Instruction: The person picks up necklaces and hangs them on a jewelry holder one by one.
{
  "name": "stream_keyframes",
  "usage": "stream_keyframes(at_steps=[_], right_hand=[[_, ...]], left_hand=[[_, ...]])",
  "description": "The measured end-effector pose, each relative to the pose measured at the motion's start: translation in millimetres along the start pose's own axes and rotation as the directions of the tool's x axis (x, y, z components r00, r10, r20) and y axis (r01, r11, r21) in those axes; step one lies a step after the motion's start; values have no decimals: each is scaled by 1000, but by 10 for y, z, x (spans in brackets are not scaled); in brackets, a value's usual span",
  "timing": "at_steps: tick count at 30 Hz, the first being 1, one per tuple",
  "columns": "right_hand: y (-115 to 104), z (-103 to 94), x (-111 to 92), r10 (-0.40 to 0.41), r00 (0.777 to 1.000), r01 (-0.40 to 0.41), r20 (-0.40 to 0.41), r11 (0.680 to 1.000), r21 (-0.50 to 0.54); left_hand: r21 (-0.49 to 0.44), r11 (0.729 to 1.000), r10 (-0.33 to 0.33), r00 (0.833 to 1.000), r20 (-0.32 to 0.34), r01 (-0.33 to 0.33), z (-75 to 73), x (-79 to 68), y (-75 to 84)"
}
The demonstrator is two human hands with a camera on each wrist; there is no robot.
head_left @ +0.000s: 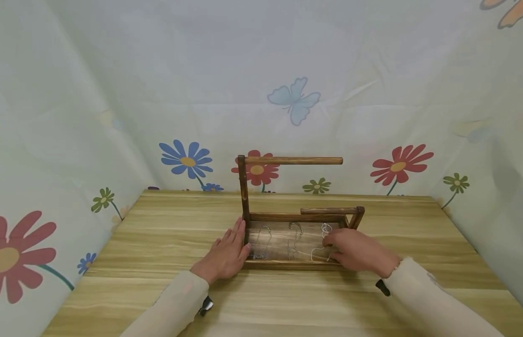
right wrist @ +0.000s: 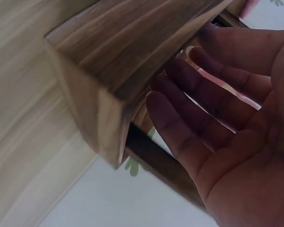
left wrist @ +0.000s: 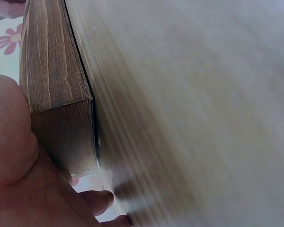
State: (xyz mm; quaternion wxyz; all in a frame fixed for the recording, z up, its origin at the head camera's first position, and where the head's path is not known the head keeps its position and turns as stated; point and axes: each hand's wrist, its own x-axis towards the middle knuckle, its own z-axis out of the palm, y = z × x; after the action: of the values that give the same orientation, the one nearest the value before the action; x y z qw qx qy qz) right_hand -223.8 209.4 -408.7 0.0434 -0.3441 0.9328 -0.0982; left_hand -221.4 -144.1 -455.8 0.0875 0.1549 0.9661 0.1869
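A dark wooden jewelry stand [head_left: 293,266], made of a shallow tray with two T-like side bars, stands on the table. Inside it lie a chain necklace [head_left: 265,229] at the left, a second chain [head_left: 296,227] near the middle and a pale, silvery necklace [head_left: 326,228] at the right. My left hand [head_left: 224,255] rests along the tray's left end with its fingers straight. Over the right end reaches my right hand [head_left: 357,249], its fingers loosely bent beside the pale necklace. The right wrist view shows the thumb apart from the fingers; some fingertips are hidden behind the tray wall.
A tall left post carries a long upper bar [head_left: 295,160]; a lower bar [head_left: 328,211] extends from the right post. The wood-grain table [head_left: 168,224] meets a flowered cloth backdrop [head_left: 227,93] behind and at both sides.
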Motion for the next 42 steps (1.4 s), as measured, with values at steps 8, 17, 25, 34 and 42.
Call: stream_keyframes(at_steps=[8, 17, 25, 34, 42], right_hand=[[-48, 65, 213, -2, 1000, 1, 10, 1000, 31], [-78, 130, 334, 233, 972, -228, -21, 965, 133], [-72, 168, 365, 415, 909, -393, -46, 888, 239], [-63, 248, 402, 436, 898, -422, -53, 890, 171], [-45, 268, 443, 415, 909, -408, -43, 905, 122]], left_hand=[[2, 1000, -8, 1000, 2, 8, 0, 9, -16], [6, 1000, -9, 1000, -3, 9, 7, 17, -17], [-6, 1000, -2, 1000, 10, 2, -3, -5, 6], [9, 1000, -2, 1000, 1, 2, 11, 10, -17], [3, 1000, -8, 1000, 11, 8, -12, 24, -8]])
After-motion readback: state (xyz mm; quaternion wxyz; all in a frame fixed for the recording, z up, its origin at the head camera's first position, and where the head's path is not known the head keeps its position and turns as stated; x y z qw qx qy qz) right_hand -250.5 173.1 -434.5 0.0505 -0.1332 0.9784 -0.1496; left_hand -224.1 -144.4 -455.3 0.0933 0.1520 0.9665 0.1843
